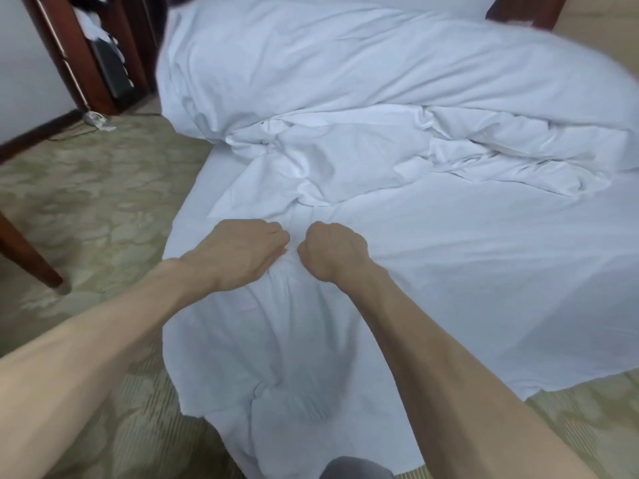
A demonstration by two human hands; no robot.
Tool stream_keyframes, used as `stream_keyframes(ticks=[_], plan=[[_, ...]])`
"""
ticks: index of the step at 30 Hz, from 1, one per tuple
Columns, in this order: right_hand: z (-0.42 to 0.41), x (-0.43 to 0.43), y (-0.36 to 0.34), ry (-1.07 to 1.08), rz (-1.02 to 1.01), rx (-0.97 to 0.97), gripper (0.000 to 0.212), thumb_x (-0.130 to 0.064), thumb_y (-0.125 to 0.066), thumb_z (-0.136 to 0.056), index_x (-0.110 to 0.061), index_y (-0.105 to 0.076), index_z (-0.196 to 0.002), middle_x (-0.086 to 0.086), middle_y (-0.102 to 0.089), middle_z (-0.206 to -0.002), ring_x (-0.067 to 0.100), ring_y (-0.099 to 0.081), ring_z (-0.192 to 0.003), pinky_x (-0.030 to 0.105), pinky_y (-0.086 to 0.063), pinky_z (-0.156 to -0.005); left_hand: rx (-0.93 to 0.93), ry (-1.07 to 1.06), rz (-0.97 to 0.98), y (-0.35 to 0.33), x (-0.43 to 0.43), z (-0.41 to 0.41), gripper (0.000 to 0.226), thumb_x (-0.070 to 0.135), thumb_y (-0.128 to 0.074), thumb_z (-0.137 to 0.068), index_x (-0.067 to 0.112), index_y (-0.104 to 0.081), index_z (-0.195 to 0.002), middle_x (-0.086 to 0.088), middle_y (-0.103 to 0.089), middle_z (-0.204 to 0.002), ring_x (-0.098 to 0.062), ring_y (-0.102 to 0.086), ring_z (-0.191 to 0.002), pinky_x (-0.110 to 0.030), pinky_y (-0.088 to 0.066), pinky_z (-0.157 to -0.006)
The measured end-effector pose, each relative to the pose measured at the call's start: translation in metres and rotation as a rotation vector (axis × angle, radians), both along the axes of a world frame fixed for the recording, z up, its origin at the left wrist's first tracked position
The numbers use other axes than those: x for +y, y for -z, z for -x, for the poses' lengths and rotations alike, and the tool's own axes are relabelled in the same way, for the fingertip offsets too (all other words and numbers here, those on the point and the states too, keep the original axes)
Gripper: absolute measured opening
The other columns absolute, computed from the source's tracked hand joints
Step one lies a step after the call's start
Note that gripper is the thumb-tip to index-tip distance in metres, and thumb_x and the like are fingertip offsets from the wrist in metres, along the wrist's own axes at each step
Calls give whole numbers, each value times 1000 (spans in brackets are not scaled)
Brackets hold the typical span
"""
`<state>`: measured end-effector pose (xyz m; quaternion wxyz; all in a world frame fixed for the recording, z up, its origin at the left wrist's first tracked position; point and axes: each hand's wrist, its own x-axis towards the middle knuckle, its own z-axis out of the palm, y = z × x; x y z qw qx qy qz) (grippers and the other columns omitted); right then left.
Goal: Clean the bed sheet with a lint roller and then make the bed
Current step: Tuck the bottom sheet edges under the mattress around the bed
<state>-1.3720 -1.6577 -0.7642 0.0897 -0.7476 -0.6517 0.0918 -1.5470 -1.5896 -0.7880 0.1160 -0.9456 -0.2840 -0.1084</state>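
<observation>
1. At the far left, patterned carpet [96, 188] and a dark wooden chair leg [31, 261] border the bed's corner. The overhanging cloth drops close to the carpet here, so it is better to lift it than drag it.
2. The left hand [247, 252] rests knuckles-up near the corner of the mattress. Its fingers are curled into a gathered fold of the white bed sheet [466, 271].
3. Just beside it, almost touching, the right hand [332, 252] is a tight fist gripping the same ridge of cloth. Creases fan out from between the two.
4. This looks like drawing the sheet taut toward the near corner. With both grips on one spot, the pull will likely raise a single pleat. Spreading the hands along the edge and pulling evenly should flatten it better, and the corner can then be tucked.
5. To the right the sheet lies flatter, with only shallow wrinkles. An outward sweep of the palm toward that edge should clear them.
6. Across the far half, running to the right edge, a crumpled white duvet [345, 81] sits on the sheet. Its weight may resist the pull, so fold it back first.
7. No lint roller is in view.
</observation>
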Motion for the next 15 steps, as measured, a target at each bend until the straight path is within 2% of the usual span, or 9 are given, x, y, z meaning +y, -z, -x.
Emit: stream_keyframes(ticks=[4,8,12,15], plan=[[-1,0,2,13,43,92,33,-27,-40,-100,-18,-35,-69,-1,-45,-71,22,-46,-69,31,-30,-55,38,-19,7,5,-3,6,24,35,-36,-107,22,-45,-89,8,-47,-84,-18,-48,-77,-36,-39,-62],[8,-4,10,56,0,-20,32,-24,-40,-101,-18,-37,-70,-2,-46,-72,23,-51,-75,31,-34,-61,-10,-89,68,7,-10,6,24,38,-34,-108,24,-44,-92,8,-46,-89,-16,-47,-82,-37,-45,-67],[14,-2,14,113,-46,-50,33,-23,-39,-100,-18,-37,-68,-1,-47,-74,25,-52,-78,31,-37,-66,-176,-165,-110,23,-13,38,39,52,-34,-104,21,-48,-84,9,-45,-79,-15,-49,-74,-31,-38,-50],[22,-2,16,155,-79,-57,36,-29,-38,-100,-17,-40,-66,-2,-46,-69,25,-53,-77,30,-37,-67,-180,-262,-224,30,-6,70,49,67,-32,-96,23,-45,-78,9,-46,-72,-14,-51,-67,-27,-33,-41]])
